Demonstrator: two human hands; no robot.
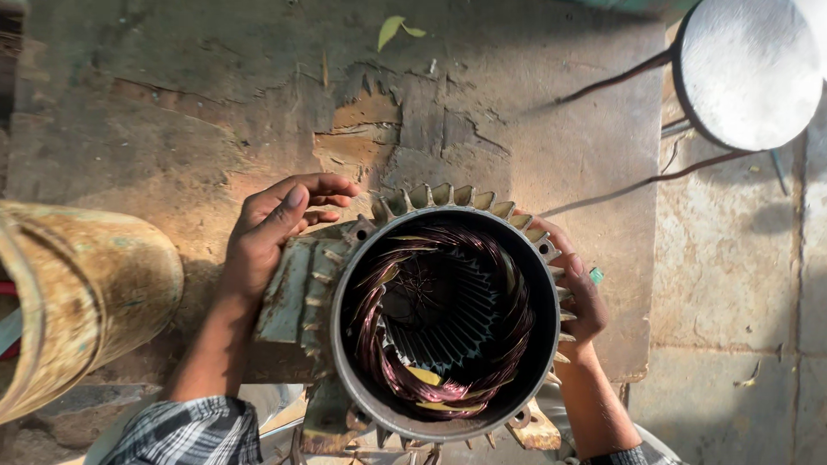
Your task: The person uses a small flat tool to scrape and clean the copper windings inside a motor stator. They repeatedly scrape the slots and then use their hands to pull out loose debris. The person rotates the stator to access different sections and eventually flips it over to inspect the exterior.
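Clearly, every place below is given relative to the motor housing.
Left hand [274,231]: fingers spread and curved, resting on the housing's left flank over the flat mounting plate [289,297], apparently steadying it from that side.
Right hand [575,288]: cupped against the right flank, fingers wrapped round the cooling fins [448,196]; together the two hands brace the body upright.
Motor housing [349,344]: stands on end between the hands, open mouth facing up.
Copper windings [508,331]: coiled inside the bore, with yellowish insulation slips low in it.
Slab [172,103]: cracked, stained surface beneath the housing.
Rusty drum [77,293]: well left of it.
Round white stool top [748,73]: up and right, apart.
Green leaf [392,28]: beyond it.
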